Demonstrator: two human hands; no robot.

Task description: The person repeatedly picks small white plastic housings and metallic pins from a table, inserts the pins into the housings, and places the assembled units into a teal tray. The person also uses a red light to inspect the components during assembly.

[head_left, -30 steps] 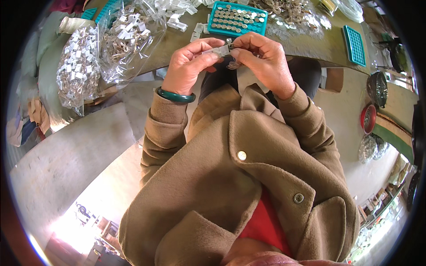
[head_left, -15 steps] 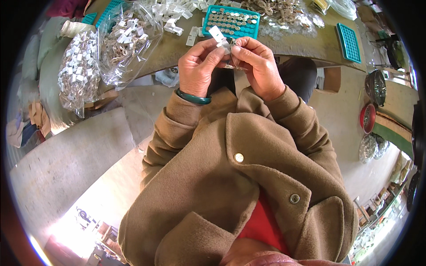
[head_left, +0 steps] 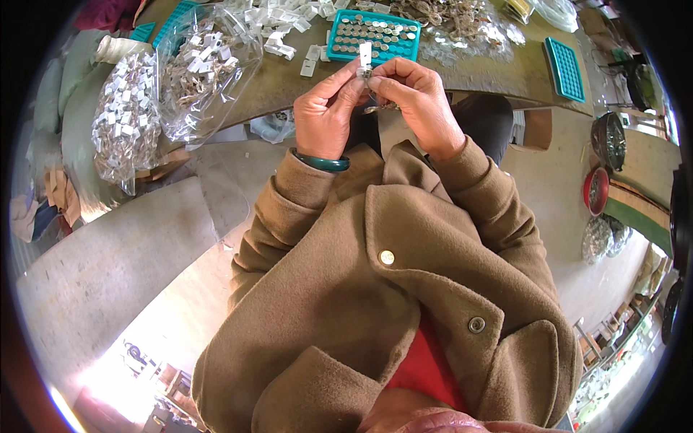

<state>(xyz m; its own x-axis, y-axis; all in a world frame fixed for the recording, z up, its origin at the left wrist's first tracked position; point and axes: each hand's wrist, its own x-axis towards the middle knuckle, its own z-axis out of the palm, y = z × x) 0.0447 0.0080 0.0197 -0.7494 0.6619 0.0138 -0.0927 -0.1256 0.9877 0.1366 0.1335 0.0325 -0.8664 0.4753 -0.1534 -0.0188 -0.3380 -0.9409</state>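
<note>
Just beyond the matt brown wool-like coat sleeves (head_left: 303, 209), the left hand (head_left: 325, 119) wears a glossy green bangle (head_left: 321, 163), and both hands pinch a small white tag (head_left: 365, 54), probably plastic. Behind them lies a teal plastic tray (head_left: 373, 36) of dull metal discs; left of it, shiny clear plastic bags (head_left: 198, 72).

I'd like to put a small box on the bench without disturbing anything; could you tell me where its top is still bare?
A bare strip of the brown workbench lies between the filled teal plastic tray and the empty teal tray, along the near edge. Left of the filled tray it is crowded: loose white clips and clear bags of clips. Both hands hover at the edge.
</note>
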